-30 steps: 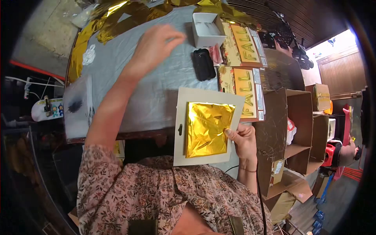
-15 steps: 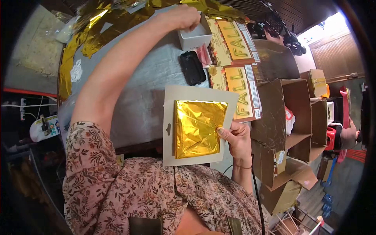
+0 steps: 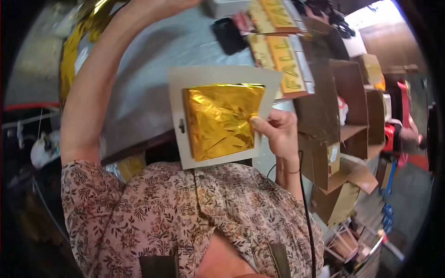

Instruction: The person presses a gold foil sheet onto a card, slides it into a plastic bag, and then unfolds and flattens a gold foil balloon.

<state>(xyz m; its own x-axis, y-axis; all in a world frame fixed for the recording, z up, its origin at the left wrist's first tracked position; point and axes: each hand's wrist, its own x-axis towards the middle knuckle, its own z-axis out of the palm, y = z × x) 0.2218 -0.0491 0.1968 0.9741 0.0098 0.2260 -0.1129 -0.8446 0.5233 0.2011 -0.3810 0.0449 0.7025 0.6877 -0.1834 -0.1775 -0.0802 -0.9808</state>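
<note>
My right hand (image 3: 280,134) grips the right edge of a pale backing card (image 3: 177,99), thumb on the front. A folded gold foil packet (image 3: 223,123) lies on the card's face, and a hang slot shows near the card's left edge. My left arm reaches up across the table. Only part of my left hand (image 3: 178,3) shows at the top edge of the view, its fingers cut off. To its right is a white box (image 3: 228,7), partly out of view. Below that box lies a black tray (image 3: 229,36).
Printed FALL packages (image 3: 285,62) lie along the table's right side, with a pink piece (image 3: 242,23) beside them. Gold foil (image 3: 74,53) hangs over the left table edge. Open cardboard boxes (image 3: 347,92) stand at right. Another person's arm (image 3: 410,132) shows farther right.
My left hand has drawn away from the white box, leftward, and is mostly out of view. The view has tilted down, and the card sits higher and farther left in it.
</note>
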